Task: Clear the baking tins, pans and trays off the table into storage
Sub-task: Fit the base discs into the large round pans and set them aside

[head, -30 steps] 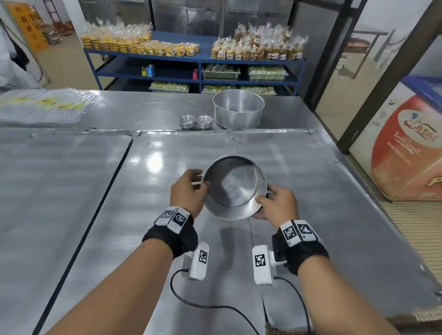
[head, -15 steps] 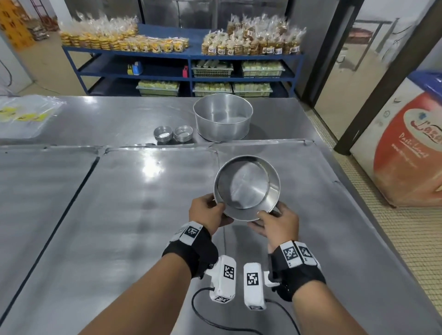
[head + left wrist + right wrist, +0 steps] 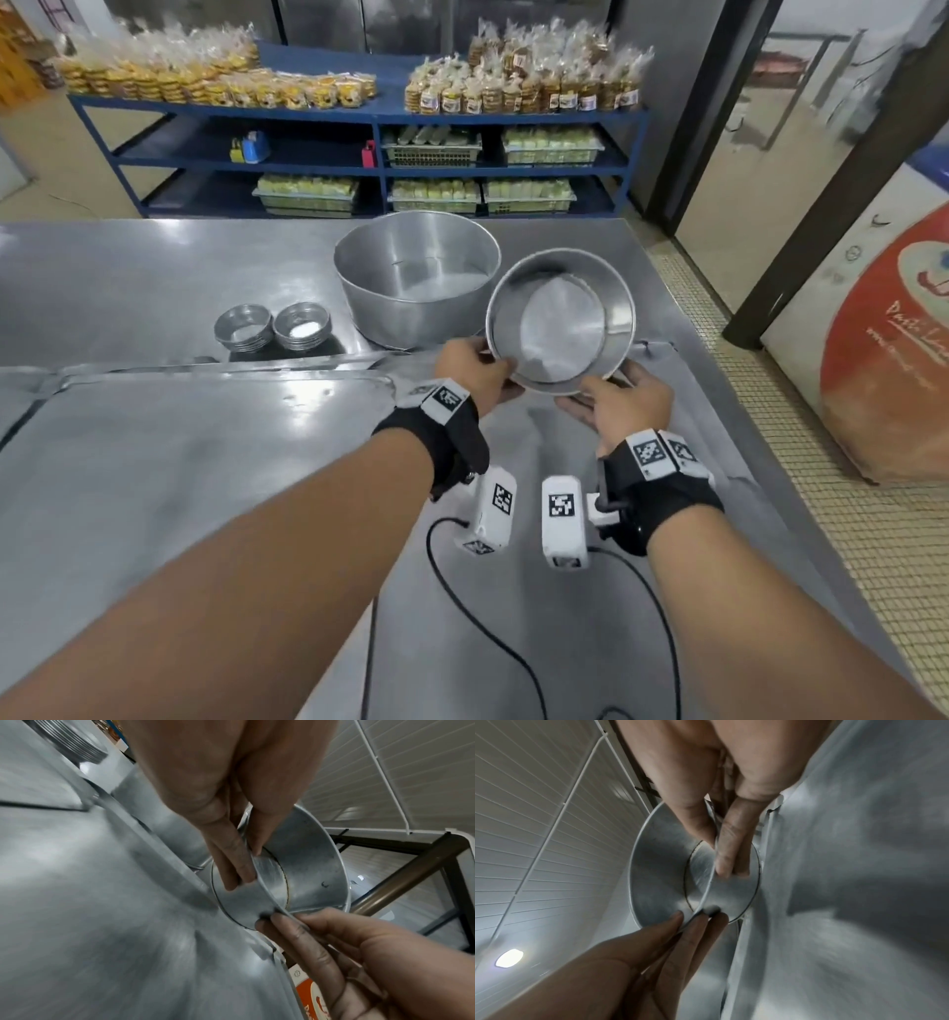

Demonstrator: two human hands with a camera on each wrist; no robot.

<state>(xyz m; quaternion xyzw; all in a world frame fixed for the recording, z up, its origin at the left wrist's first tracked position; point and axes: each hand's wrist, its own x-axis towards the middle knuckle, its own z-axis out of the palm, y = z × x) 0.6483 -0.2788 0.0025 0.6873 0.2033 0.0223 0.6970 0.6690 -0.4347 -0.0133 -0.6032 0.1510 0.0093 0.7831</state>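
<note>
A round metal cake tin (image 3: 560, 321) is held above the steel table (image 3: 179, 488), tilted with its open side toward me. My left hand (image 3: 475, 377) pinches its near left rim, thumb inside and fingers outside, as the left wrist view shows on the tin (image 3: 308, 866). My right hand (image 3: 613, 403) pinches the near right rim of the tin (image 3: 659, 866) the same way. A larger round tin (image 3: 416, 280) stands on the table just behind and left of the held one. Two stacks of small tart tins (image 3: 272, 329) sit left of it.
A blue shelf rack (image 3: 359, 154) with bagged baked goods and trays stands beyond the table's far edge. The table's right edge runs close to the held tin; past it lie a tiled floor (image 3: 847, 514), a dark post (image 3: 821, 195) and an orange-and-white chest (image 3: 883, 349).
Both hands have carried the tin forward and to the right, up beside the larger tin. The view has moved closer to the far table edge and the shelf rack.
</note>
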